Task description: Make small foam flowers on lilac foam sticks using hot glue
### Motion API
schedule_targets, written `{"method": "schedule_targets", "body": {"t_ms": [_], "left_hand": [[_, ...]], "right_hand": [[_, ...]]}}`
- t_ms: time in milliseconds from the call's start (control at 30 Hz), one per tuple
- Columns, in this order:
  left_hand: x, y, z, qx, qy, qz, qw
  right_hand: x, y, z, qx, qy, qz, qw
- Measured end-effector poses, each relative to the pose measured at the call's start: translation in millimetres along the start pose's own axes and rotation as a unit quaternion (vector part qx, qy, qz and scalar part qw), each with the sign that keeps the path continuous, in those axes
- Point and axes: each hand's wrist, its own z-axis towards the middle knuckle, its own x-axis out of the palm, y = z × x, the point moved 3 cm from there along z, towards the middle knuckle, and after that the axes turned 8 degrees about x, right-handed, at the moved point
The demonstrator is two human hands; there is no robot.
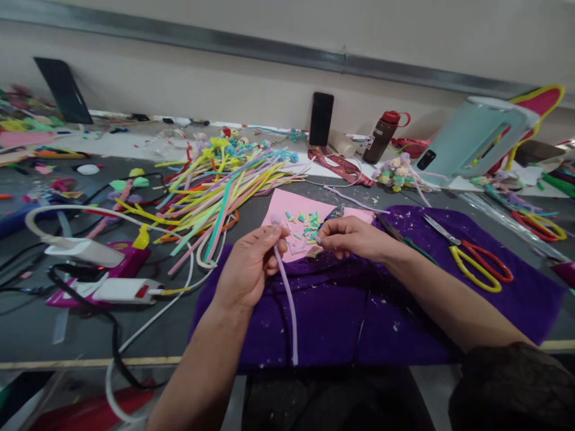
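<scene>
My left hand [249, 266] is closed in a pinch on a lavender pipe cleaner [290, 299]. Its long end hangs down over the purple cloth [323, 329], and a small fuzzy lavender tuft [275, 219] shows above my thumb. Off to the right, my right hand [354, 238] is pinched shut on a short lavender pipe cleaner piece [318, 240], mostly covered by the fingertips. Between and behind both hands lies a pink sheet [275, 206] scattered with short cut bits [309, 222] in green, yellow and lavender.
Scissors [478, 263] with red and yellow handles lie at right on the cloth. Behind are a pile of colourful pipe cleaners [233, 185], a phone [321, 118], a bottle [381, 137] and a pale blue kettle [476, 137]. Chargers [123, 290] and cables occupy the left.
</scene>
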Motion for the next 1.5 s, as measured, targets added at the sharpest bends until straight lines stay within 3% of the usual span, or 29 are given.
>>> {"method": "schedule_targets", "body": {"t_ms": [133, 267, 633, 800, 967, 1500], "left_hand": [[5.8, 10, -1, -0.047, 0.064, 0.033, 0.996], [8.8, 17, -1, -0.059, 0.086, 0.055, 0.993], [11.8, 22, -1, -0.050, 0.094, 0.108, 0.988], [11.9, 25, 0, -0.054, 0.081, 0.118, 0.988], [11.5, 27, 3, -0.055, 0.068, 0.080, 0.993], [14.7, 29, 1, -0.061, 0.087, 0.105, 0.989]], "right_hand": [[8, -2, 3, 0.003, 0.023, 0.099, 0.995], [13, -3, 3, 0.001, 0.042, 0.114, 0.993], [20, -3, 1, 0.000, 0.046, 0.067, 0.997], [17, -3, 3, -0.017, -0.007, 0.069, 0.997], [10, -4, 4, -0.014, -0.061, 0.141, 0.988], [17, -2, 3, -0.048, -0.061, 0.121, 0.990]]}}
